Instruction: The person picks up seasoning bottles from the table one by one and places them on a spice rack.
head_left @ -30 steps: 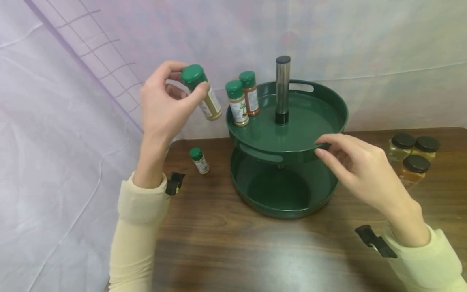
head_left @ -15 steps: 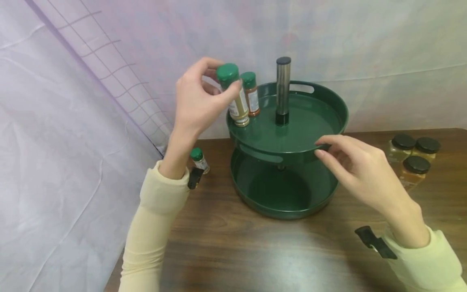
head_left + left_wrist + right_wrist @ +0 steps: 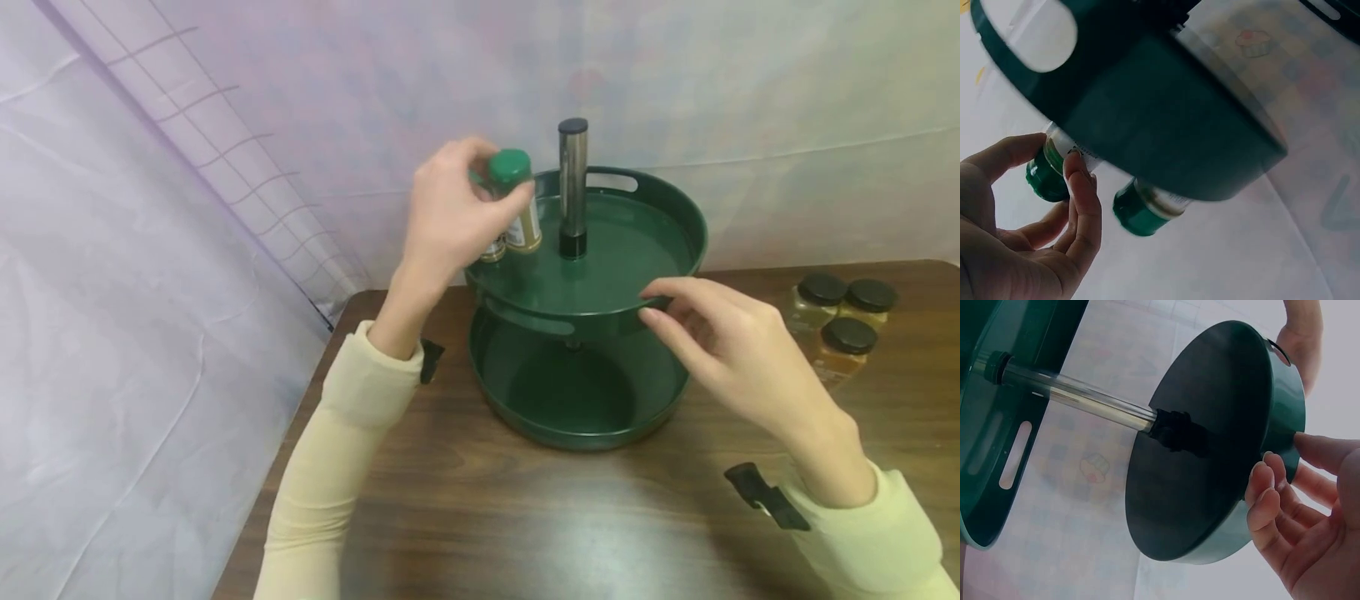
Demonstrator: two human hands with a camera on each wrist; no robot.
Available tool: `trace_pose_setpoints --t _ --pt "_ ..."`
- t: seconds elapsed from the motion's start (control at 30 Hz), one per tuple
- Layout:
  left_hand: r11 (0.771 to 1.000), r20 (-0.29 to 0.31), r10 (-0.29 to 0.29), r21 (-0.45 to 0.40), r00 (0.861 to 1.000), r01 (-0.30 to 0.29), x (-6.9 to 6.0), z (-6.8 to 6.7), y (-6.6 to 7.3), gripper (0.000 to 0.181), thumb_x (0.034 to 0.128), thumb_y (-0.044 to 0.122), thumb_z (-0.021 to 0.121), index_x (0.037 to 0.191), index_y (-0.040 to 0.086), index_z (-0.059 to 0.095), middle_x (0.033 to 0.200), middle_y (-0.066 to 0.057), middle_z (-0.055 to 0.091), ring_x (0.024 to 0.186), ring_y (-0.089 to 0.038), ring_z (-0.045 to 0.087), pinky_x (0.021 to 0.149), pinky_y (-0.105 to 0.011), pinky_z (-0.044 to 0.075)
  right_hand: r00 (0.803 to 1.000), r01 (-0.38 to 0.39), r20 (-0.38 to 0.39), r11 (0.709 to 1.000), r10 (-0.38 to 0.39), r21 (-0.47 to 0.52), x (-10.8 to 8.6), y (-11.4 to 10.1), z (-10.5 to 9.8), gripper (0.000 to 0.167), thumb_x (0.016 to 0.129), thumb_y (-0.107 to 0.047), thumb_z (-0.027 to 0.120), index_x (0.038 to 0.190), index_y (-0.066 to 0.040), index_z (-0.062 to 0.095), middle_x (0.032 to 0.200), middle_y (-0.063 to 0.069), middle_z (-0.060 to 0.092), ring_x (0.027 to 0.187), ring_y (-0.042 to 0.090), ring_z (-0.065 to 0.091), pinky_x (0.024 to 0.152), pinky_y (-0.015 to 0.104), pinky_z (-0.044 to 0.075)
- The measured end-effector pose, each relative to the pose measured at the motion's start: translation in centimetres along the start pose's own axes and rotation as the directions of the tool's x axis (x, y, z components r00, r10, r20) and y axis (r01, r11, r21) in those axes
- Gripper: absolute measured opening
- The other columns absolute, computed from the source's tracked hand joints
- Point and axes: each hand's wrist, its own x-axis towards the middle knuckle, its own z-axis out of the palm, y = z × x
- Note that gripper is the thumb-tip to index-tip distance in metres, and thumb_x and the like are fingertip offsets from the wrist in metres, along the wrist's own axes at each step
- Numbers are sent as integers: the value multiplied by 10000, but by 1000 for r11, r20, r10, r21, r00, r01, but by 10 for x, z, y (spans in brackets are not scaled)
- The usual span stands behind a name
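Note:
My left hand pinches a spice jar with a green lid near its top. The jar stands over the left part of the upper tier of a dark green two-tier turntable; whether its base touches the tier, I cannot tell. Behind my left fingers other spice jars are mostly hidden, with one jar base peeking out. The left wrist view shows the fingers around one green lid and a second green-lidded jar beside it. My right hand grips the upper tier's front right rim between thumb and fingers.
A metal post with a black cap rises from the upper tier. Three jars with black lids, one of them a near jar, stand at the right on the wooden table. A pale curtain hangs behind.
My left hand has carried the spice jar rightward and down onto or just above the upper tier. The left arm now covers the small jar on the table. My right hand stays on the rim.

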Motion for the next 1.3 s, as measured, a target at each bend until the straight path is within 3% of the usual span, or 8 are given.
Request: trace_pose_setpoints --t 0.33,0.57,0.73,1.07,1.3 --pt "998 69 -38 55 997 35 6 13 -5 403 925 263 733 1243 24 671 1071 -76 671 825 -147 642 722 -265 529 1000 5 7 1000 -5 4 1 -2 1 311 880 -21 753 1179 -82 695 900 -48 675 714 48 552 662 149 436" --pt "995 78 -5 95 997 -2 7 20 -7 291 923 286 740 1098 55 713 881 -33 684 681 -124 593 631 -254 474 1000 -3 12 1000 3 3 0 -2 1 314 883 -26 752 1185 -85 694 882 -57 669 710 45 553 663 145 436" --pt "989 71 8 144 997 -18 9 22 -6 256 928 299 734 1024 63 708 805 -30 641 672 -146 559 627 -261 447 1000 -1 10 1000 1 3 0 -3 0 317 882 -25 752 1188 -81 693 874 -54 666 710 47 555 665 145 438" --pt "982 84 -18 191 996 2 10 24 -5 329 930 342 734 1109 67 714 887 -29 662 747 -135 595 701 -277 494 1000 4 10 1000 -5 7 0 -3 1 316 882 -24 752 1186 -86 694 881 -56 669 716 45 554 664 154 441" --pt "979 73 -11 203 997 -4 9 24 -5 356 926 342 738 1145 64 705 987 -50 639 905 -169 571 792 -310 482 1000 16 -1 1000 -16 6 -1 -1 1 306 885 -24 746 1182 -79 695 881 -47 674 726 51 561 674 158 440"
